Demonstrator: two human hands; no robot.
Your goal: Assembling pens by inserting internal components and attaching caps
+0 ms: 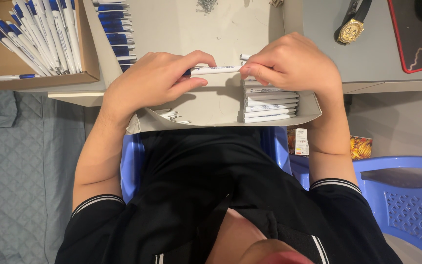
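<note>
- Gripping a white pen [216, 70] at both ends, left hand [155, 80] and right hand [291, 63] keep fingers clamped on it above a grey cardboard tray [221, 29].
- Stacked white pen barrels [269, 105] lie below the right hand.
- Finished blue-and-white pens [37, 34] fill a brown box at left.

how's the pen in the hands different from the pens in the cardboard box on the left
The held pen lies level, gripped at both ends by the left hand and right hand; the boxed pens lie loose and slanted in a heap. The held pen is alone, while the boxed pens are many. Its ends are covered, whereas theirs show blue tips. Both have white barrels.
</note>
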